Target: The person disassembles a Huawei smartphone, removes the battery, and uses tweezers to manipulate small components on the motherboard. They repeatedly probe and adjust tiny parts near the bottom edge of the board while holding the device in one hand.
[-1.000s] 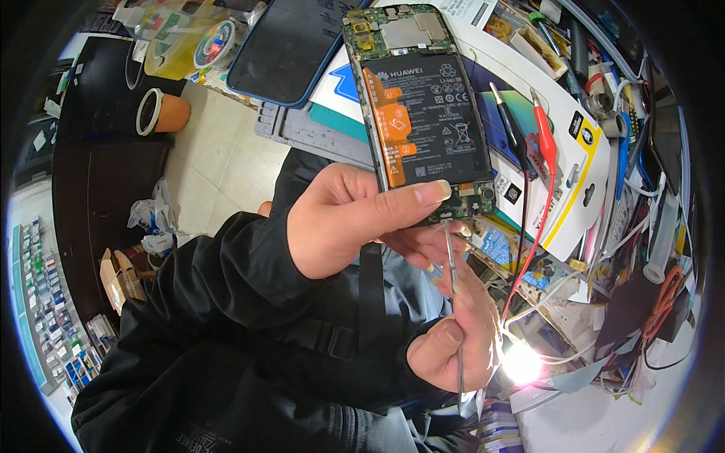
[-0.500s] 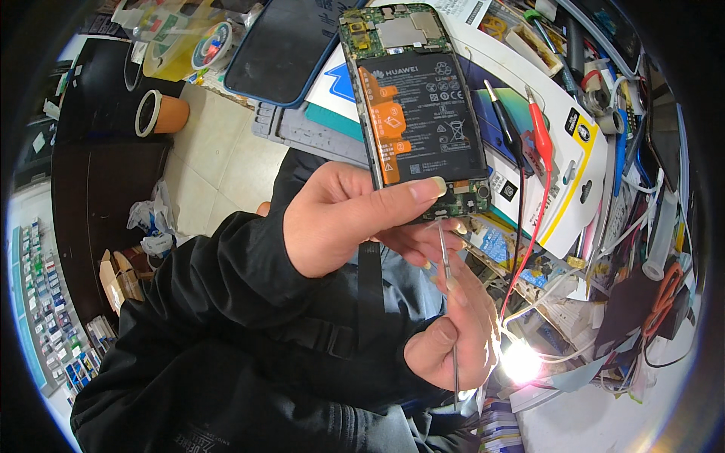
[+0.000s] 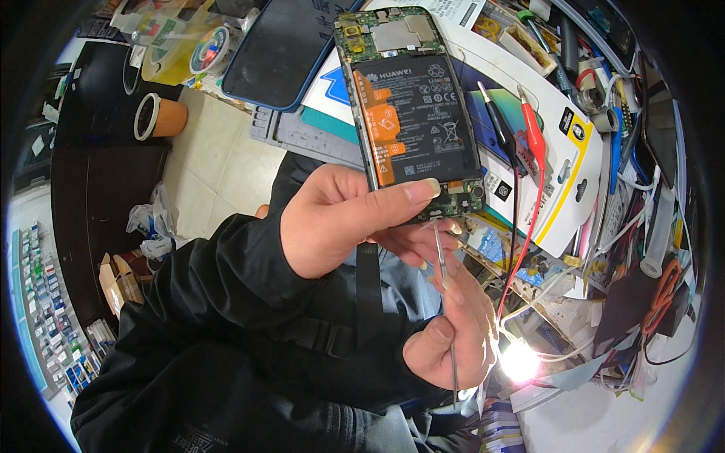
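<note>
My left hand (image 3: 328, 223) is closed around the lower end of an opened smartphone (image 3: 423, 121), its thumb across the bottom edge of the black battery. With its back cover off, the phone shows a green circuit board at the top, a smaller board at the bottom and orange pull tabs along the battery's left side. In my right hand (image 3: 461, 332) is a thin metal tool (image 3: 441, 253) with a slender tip; its exact kind is unclear. The tip is at the phone's bottom edge, by the charging port end; I cannot tell whether it touches. My left fingers are partly hidden behind the phone.
A dark blue-edged phone (image 3: 283, 53) lies on the cluttered bench beside a grey tray (image 3: 302, 136). Red (image 3: 533, 136) and black (image 3: 498, 121) clip leads hang over packaging at the right. A bright lamp (image 3: 521, 362) shines beside my right hand. An orange bin (image 3: 162, 117) stands on the floor.
The whole view has shifted slightly, with the phone and both hands a little further left in it. Grips and the tool's position against the phone look the same.
</note>
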`<action>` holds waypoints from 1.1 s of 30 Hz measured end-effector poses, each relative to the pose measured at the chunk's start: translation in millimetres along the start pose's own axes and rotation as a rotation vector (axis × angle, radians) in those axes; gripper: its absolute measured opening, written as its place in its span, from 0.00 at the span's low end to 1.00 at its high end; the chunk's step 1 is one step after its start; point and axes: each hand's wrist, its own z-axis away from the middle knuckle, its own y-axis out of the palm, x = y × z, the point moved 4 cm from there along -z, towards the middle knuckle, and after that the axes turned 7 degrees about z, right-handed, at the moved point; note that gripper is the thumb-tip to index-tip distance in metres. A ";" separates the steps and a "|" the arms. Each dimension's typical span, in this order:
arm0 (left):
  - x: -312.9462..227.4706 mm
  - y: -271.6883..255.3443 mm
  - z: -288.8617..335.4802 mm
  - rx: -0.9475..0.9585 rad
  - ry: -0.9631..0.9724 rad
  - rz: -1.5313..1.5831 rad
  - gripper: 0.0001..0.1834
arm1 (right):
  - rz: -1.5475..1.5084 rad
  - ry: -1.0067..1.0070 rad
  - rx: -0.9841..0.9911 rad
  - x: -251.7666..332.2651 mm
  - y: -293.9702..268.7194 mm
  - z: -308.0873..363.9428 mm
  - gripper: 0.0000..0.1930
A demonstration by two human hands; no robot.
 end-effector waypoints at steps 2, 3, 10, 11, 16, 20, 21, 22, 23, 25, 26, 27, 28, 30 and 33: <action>0.0 0.7 0.5 0.022 -0.012 -0.004 0.21 | -0.056 0.025 -0.045 -2.0 -1.0 0.0 0.20; -0.2 1.1 0.7 0.038 -0.011 -0.006 0.21 | -0.028 0.004 -0.052 -1.4 -1.0 0.1 0.20; 0.4 0.7 0.0 0.025 -0.007 -0.011 0.22 | 0.006 -0.027 -0.014 -3.1 -4.9 -2.6 0.20; 0.3 0.7 -0.1 0.028 -0.005 -0.015 0.22 | -0.034 -0.006 -0.013 -3.4 -4.4 -2.6 0.20; 0.0 1.5 -0.2 0.008 0.000 -0.016 0.21 | 0.027 0.057 -0.034 3.7 -2.4 -0.6 0.20; -0.5 1.9 0.2 -0.013 -0.004 -0.012 0.21 | 0.032 0.041 0.060 2.0 -5.1 -3.5 0.20; -0.6 1.4 0.2 -0.030 -0.003 -0.009 0.21 | 0.047 0.000 0.071 1.8 -5.9 -4.7 0.21; -0.8 2.0 0.0 -0.008 -0.011 -0.013 0.21 | 0.046 -0.033 0.057 1.3 -5.8 -5.5 0.21; -1.3 2.2 0.0 0.014 -0.019 -0.016 0.21 | 0.037 -0.042 0.022 1.0 -6.4 -5.9 0.21; -1.7 2.1 -0.2 0.038 -0.022 -0.022 0.21 | 0.019 -0.008 -0.029 0.6 -4.3 -5.1 0.21; -1.8 1.7 -0.1 0.040 -0.017 -0.026 0.21 | 0.008 -0.014 -0.014 0.0 -3.9 -5.0 0.21; -2.0 1.5 0.0 0.045 -0.007 -0.021 0.21 | 0.034 -0.020 -0.035 0.6 -3.4 -3.9 0.20; -1.4 0.9 0.1 0.029 -0.008 -0.029 0.21 | 0.062 -0.061 -0.004 0.7 -3.9 -3.4 0.20; -0.3 0.3 -0.2 0.005 0.002 -0.025 0.21 | 0.065 -0.098 -0.004 -0.1 -5.2 -1.0 0.20; -0.9 0.6 -0.4 0.014 -0.019 -0.035 0.21 | 0.004 -0.102 -0.076 -2.1 -6.0 4.5 0.21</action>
